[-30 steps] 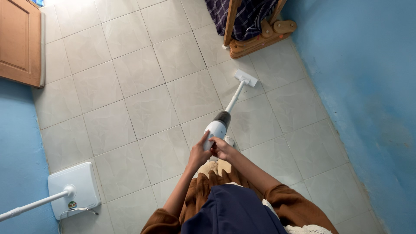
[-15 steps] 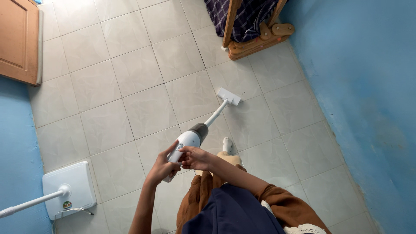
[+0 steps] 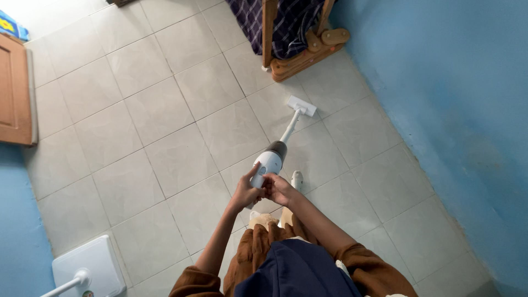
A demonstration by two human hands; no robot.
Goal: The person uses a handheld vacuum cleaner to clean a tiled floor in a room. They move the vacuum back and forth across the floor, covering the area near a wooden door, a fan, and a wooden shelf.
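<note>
A white stick vacuum cleaner (image 3: 270, 160) with a grey band runs from my hands down to the pale tiled floor (image 3: 159, 110). Its flat white floor head (image 3: 301, 105) rests on a tile close to the wooden furniture base. My left hand (image 3: 246, 190) wraps the handle from the left, thumb up along the white body. My right hand (image 3: 278, 189) grips the same handle from the right, touching the left hand. My brown sleeves, a dark blue cloth and my feet show below the hands.
A wooden furniture leg and base (image 3: 297, 52) with dark checked fabric (image 3: 280, 19) stands at the top centre. Blue walls (image 3: 440, 99) bound the right and left sides. A wooden door (image 3: 15, 96) is at left. A white square fan base with pole (image 3: 88, 268) sits at bottom left.
The vacuum was pulled back and to the left, then pushed forward again toward the wooden base. Both hands stayed on the handle. The view shifted, so the door and the fan base sit lower.
</note>
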